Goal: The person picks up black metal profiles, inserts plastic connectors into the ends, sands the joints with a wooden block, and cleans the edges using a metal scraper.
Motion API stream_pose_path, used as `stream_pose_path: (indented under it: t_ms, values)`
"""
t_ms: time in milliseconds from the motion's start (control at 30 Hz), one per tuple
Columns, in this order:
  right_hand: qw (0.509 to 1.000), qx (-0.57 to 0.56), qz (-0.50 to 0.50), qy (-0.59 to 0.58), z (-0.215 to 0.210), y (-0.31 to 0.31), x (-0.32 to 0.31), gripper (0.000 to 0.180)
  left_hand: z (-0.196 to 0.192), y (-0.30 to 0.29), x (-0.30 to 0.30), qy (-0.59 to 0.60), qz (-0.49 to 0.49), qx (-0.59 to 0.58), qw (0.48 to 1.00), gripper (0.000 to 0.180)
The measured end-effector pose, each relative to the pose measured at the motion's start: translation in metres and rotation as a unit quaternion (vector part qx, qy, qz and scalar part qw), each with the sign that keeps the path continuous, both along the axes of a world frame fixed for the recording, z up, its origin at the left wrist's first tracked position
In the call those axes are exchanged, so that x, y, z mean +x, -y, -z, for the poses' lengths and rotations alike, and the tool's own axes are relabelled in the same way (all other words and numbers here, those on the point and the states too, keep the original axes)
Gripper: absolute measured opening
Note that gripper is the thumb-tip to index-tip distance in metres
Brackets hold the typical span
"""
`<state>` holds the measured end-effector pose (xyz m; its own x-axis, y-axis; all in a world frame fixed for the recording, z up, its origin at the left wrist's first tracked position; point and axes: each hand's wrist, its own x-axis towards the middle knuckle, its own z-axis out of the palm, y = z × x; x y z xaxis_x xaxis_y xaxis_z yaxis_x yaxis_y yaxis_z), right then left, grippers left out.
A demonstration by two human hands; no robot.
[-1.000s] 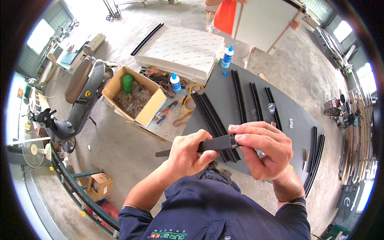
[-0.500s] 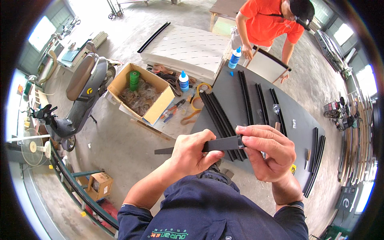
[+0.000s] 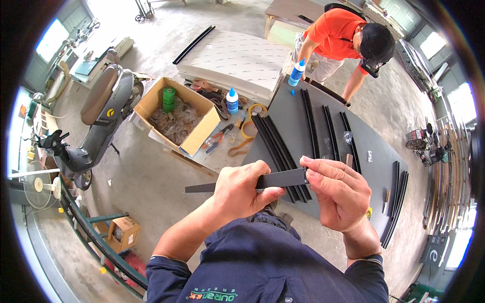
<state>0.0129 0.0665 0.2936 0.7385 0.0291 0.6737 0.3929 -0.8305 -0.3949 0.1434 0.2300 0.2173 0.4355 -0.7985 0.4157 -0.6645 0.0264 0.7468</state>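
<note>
Black flat strip [image 3: 280,179] held level in front of the person's chest, above the near edge of the dark panel [image 3: 374,166] — one end tapers out to the left over the concrete floor [image 3: 151,187]. Left hand [image 3: 242,194] closed around the strip's middle, thumb under, fingers curled over the top. Right hand [image 3: 338,194] pinches the strip's right end between thumb and fingertips; grip tight on both sides.

On the dark panel: a bundle of long black strips [image 3: 278,149] just beyond the hands, more single black strips [image 3: 310,123] laid lengthwise further up, a few more at the far right edge.

Left of the panel — open cardboard box [image 3: 177,118] with green spools inside, a white glue bottle with blue cap [image 3: 232,101] just beside it, tape roll [image 3: 250,129] and pliers [image 3: 217,139] nearby. Stack of pale boards [image 3: 237,60] behind. Scooter [image 3: 96,121] parked at far left.

Another person in an orange shirt [image 3: 338,33] bends over the panel's far end, a second glue bottle [image 3: 297,73] standing near their arm.
</note>
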Motion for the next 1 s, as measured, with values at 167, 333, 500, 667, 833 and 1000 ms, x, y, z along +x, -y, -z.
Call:
stream_pose_path:
  t_ms: [167, 333, 500, 667, 833, 1000]
  values:
    - [1.000, -0.023, 0.002, -0.003, 0.004, 0.003, -0.003, 0.023, -0.001, 0.000, -0.002, -0.068, 0.038, 0.021, 0.997, 0.039]
    - [1.000, -0.030, -0.002, -0.006, 0.008, 0.007, -0.007, 0.025, 0.000, 0.002, -0.004, -0.136, 0.076, 0.037, 0.987, 0.037]
    - [0.999, -0.037, -0.012, -0.021, 0.008, 0.010, -0.010, 0.028, -0.004, 0.003, -0.004, -0.119, 0.072, 0.041, 0.989, 0.034]
    - [0.999, 0.015, 0.021, -0.039, 0.029, 0.004, -0.019, 0.032, 0.018, 0.005, -0.011, -0.108, 0.040, 0.090, 0.989, 0.034]
    - [0.999, 0.024, -0.007, -0.043, 0.073, 0.005, -0.022, 0.039, 0.053, 0.008, -0.025, -0.371, 0.122, 0.083, 0.917, 0.032]
    - [0.995, 0.098, -0.026, -0.007, 0.097, 0.002, -0.032, 0.044, 0.053, 0.009, -0.027, -0.488, 0.234, 0.147, 0.828, 0.048]
